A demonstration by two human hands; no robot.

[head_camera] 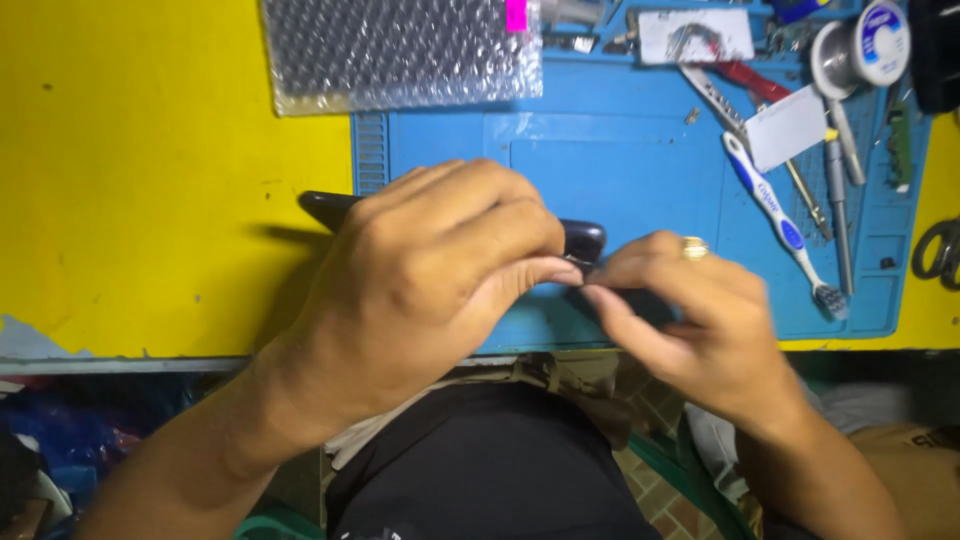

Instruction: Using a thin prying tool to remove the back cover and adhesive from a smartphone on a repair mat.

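My left hand (pixel 430 275) is wrapped over a dark smartphone (pixel 584 238) held on edge above the blue work mat (pixel 620 170). Only the phone's two ends show past my fingers. My right hand (pixel 690 310), with a gold ring on one finger, pinches at the phone's right end, fingertips meeting my left thumb. What lies between those fingertips is too blurred to tell.
A bubble-wrap bag (pixel 400 50) lies at the back of the yellow table (pixel 150 180). A blue-white toothbrush (pixel 785 225), tweezers, a white card (pixel 787 127), a solder spool (pixel 880 40) and scissors (pixel 940 250) sit to the right. The table's front edge runs below my hands.
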